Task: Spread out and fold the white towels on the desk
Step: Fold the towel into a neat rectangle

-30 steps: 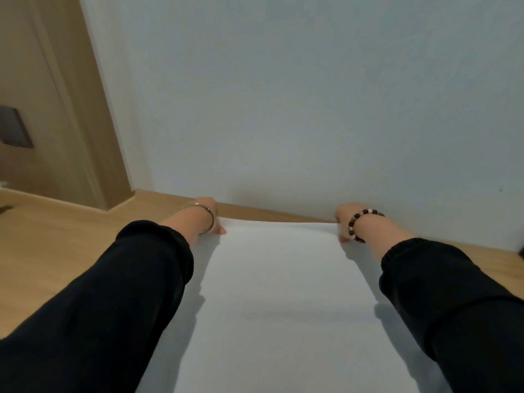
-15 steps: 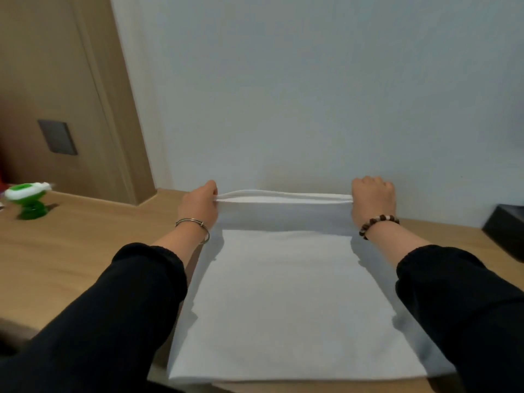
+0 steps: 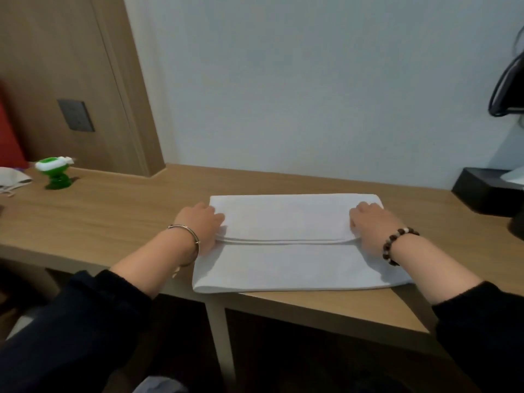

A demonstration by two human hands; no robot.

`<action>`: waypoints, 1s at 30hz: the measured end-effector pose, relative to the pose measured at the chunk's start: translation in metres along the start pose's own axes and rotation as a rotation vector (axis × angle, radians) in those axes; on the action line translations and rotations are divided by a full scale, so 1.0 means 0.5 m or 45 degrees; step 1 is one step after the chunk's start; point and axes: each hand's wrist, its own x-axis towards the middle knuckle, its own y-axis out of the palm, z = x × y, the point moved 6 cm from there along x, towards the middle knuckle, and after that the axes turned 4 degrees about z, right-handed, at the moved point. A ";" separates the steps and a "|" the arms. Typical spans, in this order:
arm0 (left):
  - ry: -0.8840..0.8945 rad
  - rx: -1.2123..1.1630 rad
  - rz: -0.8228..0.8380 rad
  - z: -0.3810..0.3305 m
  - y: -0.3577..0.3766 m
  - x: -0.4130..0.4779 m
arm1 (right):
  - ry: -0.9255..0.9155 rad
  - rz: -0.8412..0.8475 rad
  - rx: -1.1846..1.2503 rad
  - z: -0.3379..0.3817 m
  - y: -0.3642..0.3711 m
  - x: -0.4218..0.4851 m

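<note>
A white towel lies on the wooden desk, its far part folded toward me so the doubled edge runs across the middle. My left hand holds the left end of that folded edge, fingers curled on top and thumb under the flap. My right hand holds the right end the same way, knuckles up. Both sleeves are black; the left wrist has a metal bangle, the right a bead bracelet.
A green and white toy stands at the desk's far left beside a white cloth item. A black box sits at the far right against the wall. The towel's near edge reaches the desk's front edge.
Both hands lifted the towel's far edge and brought it toward me, laying it down across the middle. The view pulled back, showing more of the desk.
</note>
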 end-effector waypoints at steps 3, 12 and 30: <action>0.105 -0.111 -0.146 -0.047 -0.003 0.005 | -0.075 0.106 0.209 0.015 0.061 -0.014; 0.131 -0.553 0.027 -0.072 0.034 0.080 | -0.029 0.265 0.356 0.005 0.073 0.045; 0.274 -0.622 -0.480 -0.102 -0.032 0.050 | -0.017 -0.217 0.910 0.084 0.020 0.061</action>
